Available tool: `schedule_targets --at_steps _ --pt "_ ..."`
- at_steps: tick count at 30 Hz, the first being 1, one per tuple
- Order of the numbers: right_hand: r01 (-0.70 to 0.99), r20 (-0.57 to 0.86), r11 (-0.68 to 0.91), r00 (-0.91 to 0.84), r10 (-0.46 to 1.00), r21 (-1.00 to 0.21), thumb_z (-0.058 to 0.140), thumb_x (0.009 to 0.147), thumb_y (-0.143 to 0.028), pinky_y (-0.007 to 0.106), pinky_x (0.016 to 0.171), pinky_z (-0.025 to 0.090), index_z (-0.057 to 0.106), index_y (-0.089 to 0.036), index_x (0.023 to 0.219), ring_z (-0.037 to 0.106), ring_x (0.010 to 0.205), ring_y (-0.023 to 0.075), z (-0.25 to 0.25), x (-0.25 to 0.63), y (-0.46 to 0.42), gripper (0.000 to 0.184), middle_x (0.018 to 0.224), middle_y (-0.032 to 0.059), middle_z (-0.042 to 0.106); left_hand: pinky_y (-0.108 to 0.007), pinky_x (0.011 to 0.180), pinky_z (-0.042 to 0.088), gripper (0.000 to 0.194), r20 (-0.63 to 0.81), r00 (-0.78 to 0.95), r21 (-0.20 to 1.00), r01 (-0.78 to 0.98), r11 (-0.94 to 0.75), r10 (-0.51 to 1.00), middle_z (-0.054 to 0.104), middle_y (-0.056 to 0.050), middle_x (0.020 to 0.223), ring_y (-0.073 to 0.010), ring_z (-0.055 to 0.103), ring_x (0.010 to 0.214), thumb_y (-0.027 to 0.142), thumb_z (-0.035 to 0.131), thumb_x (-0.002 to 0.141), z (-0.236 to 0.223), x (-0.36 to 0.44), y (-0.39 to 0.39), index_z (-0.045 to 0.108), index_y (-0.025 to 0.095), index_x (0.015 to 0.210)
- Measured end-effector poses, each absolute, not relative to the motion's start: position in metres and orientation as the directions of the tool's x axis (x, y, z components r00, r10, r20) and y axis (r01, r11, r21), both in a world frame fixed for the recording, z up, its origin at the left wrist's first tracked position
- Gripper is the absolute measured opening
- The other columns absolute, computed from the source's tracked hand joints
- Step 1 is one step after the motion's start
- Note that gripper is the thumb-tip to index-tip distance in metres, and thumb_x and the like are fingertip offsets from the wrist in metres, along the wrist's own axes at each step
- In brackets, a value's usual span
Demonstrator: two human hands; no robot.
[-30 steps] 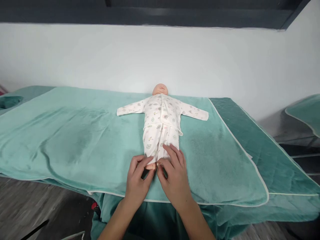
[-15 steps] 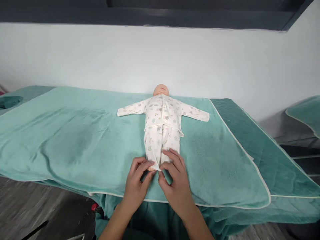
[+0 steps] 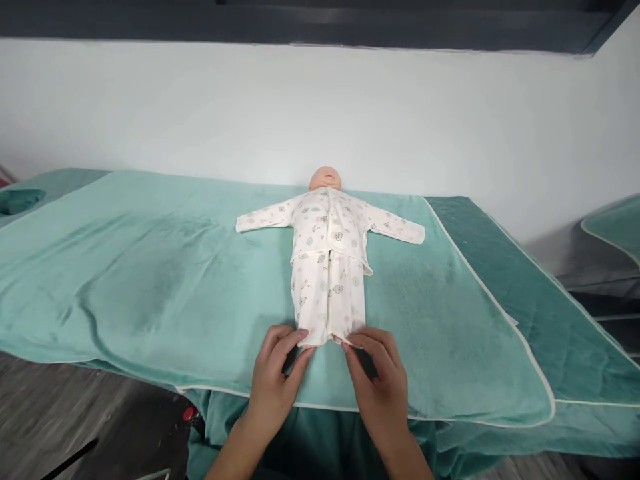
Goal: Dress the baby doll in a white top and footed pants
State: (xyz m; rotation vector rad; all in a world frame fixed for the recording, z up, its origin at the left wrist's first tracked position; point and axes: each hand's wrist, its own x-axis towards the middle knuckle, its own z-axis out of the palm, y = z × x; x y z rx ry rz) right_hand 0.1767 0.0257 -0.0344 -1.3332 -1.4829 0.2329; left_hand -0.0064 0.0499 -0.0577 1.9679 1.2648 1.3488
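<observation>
A baby doll [image 3: 325, 178] lies on its back with its head toward the wall, dressed in a white printed top [image 3: 327, 223] and matching trousers [image 3: 329, 293]. Both sleeves stretch out sideways; the doll's hands do not show. My left hand [image 3: 275, 373] pinches the cuff of the trouser leg on the left between thumb and fingers. At the other cuff, my right hand [image 3: 380, 380] has the hem pinched in the same way. The two legs lie side by side, and the feet are mostly hidden by the cloth and my fingers.
Under the doll a light green blanket [image 3: 175, 267] covers the bed, with a darker green cover [image 3: 510, 280] showing at the right. A white wall [image 3: 320, 107] rises behind, below a dark panel [image 3: 320, 27]. Something red [image 3: 189, 413] sits below the front edge.
My right hand has moved right, from near the left cuff to the right trouser cuff. The trouser legs now lie flatter and straighter. My left hand stays at its cuff.
</observation>
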Motion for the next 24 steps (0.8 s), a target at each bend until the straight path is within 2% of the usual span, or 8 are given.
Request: schedule_targets --at_steps 4,7,9,12,14,17,20,24 --pt "0.505 0.509 0.388 0.122 0.852 -0.771 0.062 0.094 -0.011 0.029 0.077 0.052 0.065 -0.025 0.096 0.064 0.09 0.0154 -0.019 0.188 0.021 0.015 0.096 0.0022 0.065 -0.032 0.091 0.051 0.023 0.454 0.074 0.831 0.324 -0.452 0.888 0.06 -0.006 0.112 -0.0192 0.06 0.107 0.029 0.055 0.099 -0.059 -0.013 0.046 0.066 0.027 0.12" --pt "0.474 0.46 0.413 -0.018 0.888 -0.778 0.063 0.094 -0.014 0.028 0.074 0.051 0.066 -0.025 0.092 0.064 0.081 0.0145 0.0 0.203 0.018 0.012 0.087 0.0002 0.067 -0.031 0.093 0.049 0.025 0.348 -0.098 0.926 0.191 -0.325 0.932 0.063 -0.005 0.108 -0.0182 0.06 0.105 0.036 0.048 0.103 -0.054 -0.017 0.063 0.07 0.025 0.106" --pt "0.469 0.431 0.406 -0.06 0.901 -0.784 0.062 0.095 -0.019 0.03 0.077 0.05 0.067 -0.025 0.093 0.065 0.081 0.0152 0.011 0.215 0.026 0.008 0.087 0.0003 0.069 -0.031 0.096 0.05 0.027 0.245 -0.196 0.97 0.045 -0.24 0.95 0.065 -0.004 0.108 -0.0179 0.062 0.105 0.043 0.051 0.101 -0.046 -0.015 0.088 0.071 0.024 0.103" --pt "0.419 0.383 0.308 0.107 0.917 -0.854 0.059 0.096 -0.031 0.034 0.088 0.05 0.068 -0.025 0.102 0.066 0.1 0.0197 0.021 0.231 0.067 0.012 0.108 0.0046 0.071 -0.035 0.106 0.049 0.027 0.116 -0.222 0.962 -0.216 -0.165 0.968 0.066 -0.005 0.125 -0.0208 0.062 0.119 0.047 0.062 0.095 -0.033 -0.007 0.144 0.071 0.025 0.109" --pt "0.345 0.319 0.208 0.308 0.896 -0.915 0.064 0.09 -0.04 0.036 0.09 0.05 0.066 -0.025 0.114 0.064 0.109 0.0229 0.022 0.238 0.114 0.028 0.122 0.007 0.068 -0.036 0.112 0.047 0.028 0.05 -0.211 0.929 -0.348 -0.123 0.976 0.064 -0.006 0.134 -0.0224 0.057 0.131 0.044 0.068 0.092 -0.026 0.003 0.185 0.071 0.024 0.11" --pt "0.308 0.124 -0.034 0.478 0.87 -0.951 0.062 0.085 -0.046 0.037 0.088 0.048 0.065 -0.02 0.099 0.063 0.103 0.0254 0.015 0.244 0.189 0.03 0.108 0.0096 0.071 -0.04 0.116 0.045 0.033 -0.038 -0.171 0.886 -0.461 -0.046 0.985 0.065 -0.007 0.136 -0.0245 0.057 0.132 0.042 0.074 0.087 -0.02 0.019 0.237 0.071 0.022 0.113" --pt "0.35 0.065 -0.116 0.465 0.883 -0.93 0.058 0.085 -0.047 0.038 0.089 0.044 0.063 -0.02 0.084 0.062 0.097 0.0261 0.004 0.245 0.237 0.028 0.098 0.01 0.071 -0.043 0.117 0.045 0.043 -0.064 -0.095 0.897 -0.442 0.016 0.993 0.066 -0.009 0.138 -0.0273 0.058 0.132 0.042 0.079 0.082 -0.018 0.032 0.265 0.07 0.02 0.118" --pt "0.287 0.095 -0.026 0.401 0.911 -0.958 0.054 0.086 -0.047 0.034 0.084 0.045 0.064 -0.022 0.093 0.062 0.095 0.0229 -0.014 0.242 0.25 0.028 0.102 0.0063 0.072 -0.044 0.117 0.045 0.053 -0.099 -0.075 0.898 -0.436 0.056 0.992 0.063 -0.009 0.142 -0.0282 0.059 0.132 0.041 0.082 0.079 -0.015 0.036 0.273 0.067 0.022 0.126"
